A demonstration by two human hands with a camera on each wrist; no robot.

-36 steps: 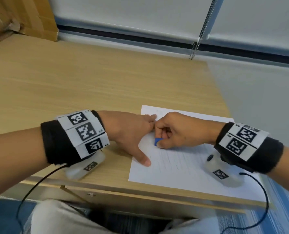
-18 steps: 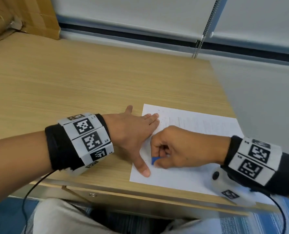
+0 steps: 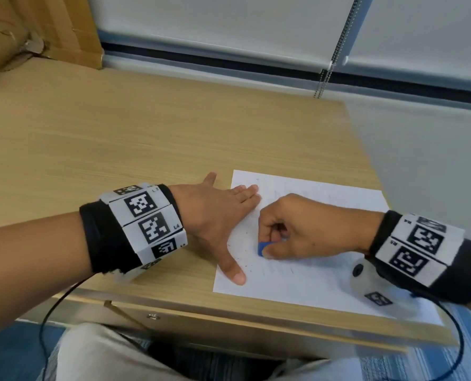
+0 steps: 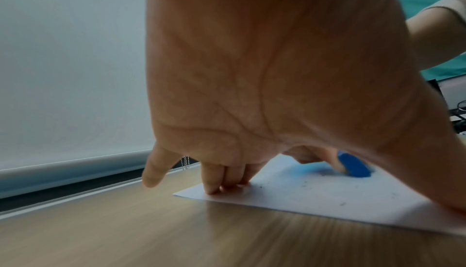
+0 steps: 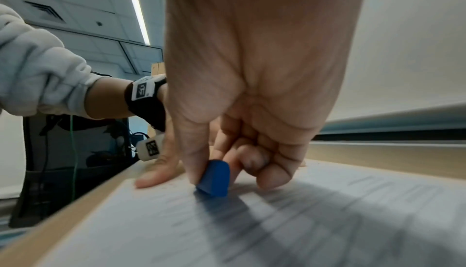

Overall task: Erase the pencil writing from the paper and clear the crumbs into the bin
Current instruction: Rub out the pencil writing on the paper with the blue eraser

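A white sheet of paper [image 3: 311,276] with faint pencil lines lies near the desk's front right edge. My left hand [image 3: 217,218] lies flat with straight fingers on the paper's left edge, thumb [image 3: 235,274] pressed near the lower left corner. My right hand [image 3: 292,229] pinches a small blue eraser [image 3: 262,248] between thumb and fingers, its tip down on the paper. The right wrist view shows the eraser [image 5: 214,178] against the sheet [image 5: 327,221]; the left wrist view has the eraser [image 4: 353,166] behind my palm. Dark eraser crumbs [image 3: 242,257] speckle the paper [image 4: 315,189] between the hands. No bin is in view.
The wooden desk [image 3: 146,138] stretches left and back of the paper. A cardboard box [image 3: 36,28] stands at the back left corner. A blind's bead chain [image 3: 322,81] hangs at the back edge. The desk's front edge [image 3: 256,325] is just below the sheet.
My right hand has drawn the eraser down the paper toward me, from the upper lines to the middle. My left hand has spread flatter on the paper's edge.
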